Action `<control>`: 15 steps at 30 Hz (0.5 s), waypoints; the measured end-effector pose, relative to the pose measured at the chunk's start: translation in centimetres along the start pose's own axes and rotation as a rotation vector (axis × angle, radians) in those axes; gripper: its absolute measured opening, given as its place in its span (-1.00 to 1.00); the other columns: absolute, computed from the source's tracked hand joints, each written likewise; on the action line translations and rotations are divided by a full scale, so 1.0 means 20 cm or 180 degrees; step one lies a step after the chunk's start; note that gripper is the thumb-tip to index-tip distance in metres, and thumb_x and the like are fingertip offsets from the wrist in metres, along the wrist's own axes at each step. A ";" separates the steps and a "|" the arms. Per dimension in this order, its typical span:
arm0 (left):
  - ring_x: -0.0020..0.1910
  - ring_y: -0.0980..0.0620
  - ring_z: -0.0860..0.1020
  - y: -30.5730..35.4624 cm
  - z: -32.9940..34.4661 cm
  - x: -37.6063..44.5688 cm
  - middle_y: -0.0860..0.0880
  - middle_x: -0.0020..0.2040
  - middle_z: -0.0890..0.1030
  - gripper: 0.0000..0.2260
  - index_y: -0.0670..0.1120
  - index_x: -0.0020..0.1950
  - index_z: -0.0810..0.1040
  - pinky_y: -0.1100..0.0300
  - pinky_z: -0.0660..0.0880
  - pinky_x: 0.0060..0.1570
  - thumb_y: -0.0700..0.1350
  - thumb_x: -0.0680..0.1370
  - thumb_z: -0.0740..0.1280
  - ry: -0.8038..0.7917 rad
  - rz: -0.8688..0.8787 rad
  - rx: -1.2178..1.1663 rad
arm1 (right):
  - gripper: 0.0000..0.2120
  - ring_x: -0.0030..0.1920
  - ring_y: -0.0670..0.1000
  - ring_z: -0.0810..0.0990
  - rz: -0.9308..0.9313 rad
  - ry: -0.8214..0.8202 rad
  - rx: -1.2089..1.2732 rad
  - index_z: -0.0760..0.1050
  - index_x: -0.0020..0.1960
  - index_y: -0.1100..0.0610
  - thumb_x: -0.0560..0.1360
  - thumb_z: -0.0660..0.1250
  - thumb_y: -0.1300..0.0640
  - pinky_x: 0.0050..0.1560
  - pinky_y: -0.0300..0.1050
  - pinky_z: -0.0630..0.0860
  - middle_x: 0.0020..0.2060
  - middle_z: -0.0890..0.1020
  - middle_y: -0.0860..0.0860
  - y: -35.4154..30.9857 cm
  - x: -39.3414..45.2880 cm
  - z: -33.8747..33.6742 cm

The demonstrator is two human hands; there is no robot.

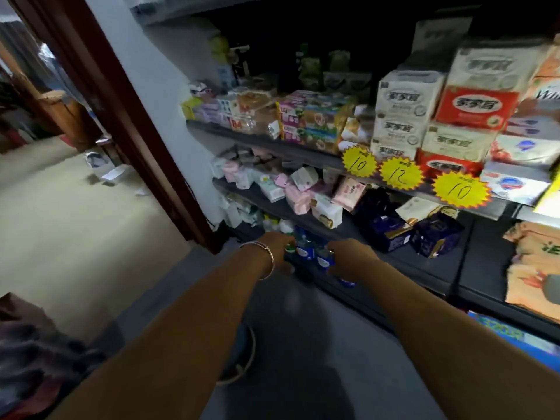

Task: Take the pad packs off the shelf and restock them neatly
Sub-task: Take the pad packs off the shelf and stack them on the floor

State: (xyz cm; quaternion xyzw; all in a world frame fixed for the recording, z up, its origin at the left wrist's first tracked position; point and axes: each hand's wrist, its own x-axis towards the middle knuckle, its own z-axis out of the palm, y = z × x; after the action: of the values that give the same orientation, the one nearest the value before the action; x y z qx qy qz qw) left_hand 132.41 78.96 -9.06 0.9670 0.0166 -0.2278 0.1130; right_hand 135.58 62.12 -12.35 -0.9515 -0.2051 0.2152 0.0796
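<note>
Pink and white pad packs lie jumbled on the middle dark shelf. Dark blue pad packs lie tilted to their right on the same shelf. Both my arms reach down to the lowest shelf, under the pads. My left hand, with a bangle on the wrist, curls around a blue-labelled bottle. My right hand closes on another blue-labelled bottle. A third such bottle stands between the two hands. My fingertips are hidden behind the hands.
Tissue packs and soap boxes fill the upper shelf above yellow price stars. Orange bags lie at the right. A brown door frame stands at the left, with beige floor beyond it. My shoe is on the grey floor.
</note>
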 end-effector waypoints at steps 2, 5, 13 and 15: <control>0.33 -0.12 0.42 -0.08 -0.07 0.17 -0.14 0.38 0.41 -0.41 -0.12 0.41 0.34 0.06 0.38 0.29 -0.10 0.43 0.46 -0.0021 0.0143 0.0031 | -0.61 0.18 0.16 0.51 0.0196 0.0032 0.0053 0.43 0.27 0.08 0.47 0.36 0.05 0.17 0.05 0.46 0.18 0.54 0.11 -0.02 0.15 -0.02; 0.30 -0.12 0.43 -0.20 -0.15 0.44 -0.15 0.35 0.42 -0.44 -0.14 0.39 0.35 0.07 0.39 0.27 -0.12 0.44 0.46 -0.0117 0.0322 0.0020 | -0.60 0.19 0.16 0.50 0.0396 0.0089 0.0067 0.42 0.29 0.12 0.48 0.35 0.06 0.18 0.05 0.45 0.19 0.53 0.13 -0.04 0.40 -0.07; 0.30 -0.11 0.44 -0.52 -0.37 1.18 -0.12 0.37 0.42 -0.39 -0.10 0.41 0.34 0.07 0.39 0.29 -0.09 0.41 0.48 -0.0234 0.0440 0.0149 | -0.42 0.28 0.17 0.44 0.0593 0.0130 0.0223 0.25 0.41 0.14 0.46 0.36 0.07 0.22 0.00 0.44 0.28 0.45 0.15 -0.06 1.20 -0.20; 0.32 -0.11 0.42 -0.60 -0.39 1.31 -0.12 0.38 0.40 -0.39 -0.11 0.42 0.33 0.08 0.37 0.30 -0.12 0.43 0.47 -0.0287 0.0421 0.0028 | -0.41 0.30 0.16 0.41 0.0579 0.0087 0.0213 0.25 0.43 0.13 0.46 0.37 0.06 0.26 0.00 0.41 0.31 0.41 0.13 -0.09 1.36 -0.22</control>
State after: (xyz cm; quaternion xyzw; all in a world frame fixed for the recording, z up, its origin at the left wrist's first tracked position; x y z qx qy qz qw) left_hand 158.38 91.88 -16.40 0.9552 -0.0534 -0.2632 0.1242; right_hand 159.26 75.07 -18.26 -0.9658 -0.1094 0.2152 0.0943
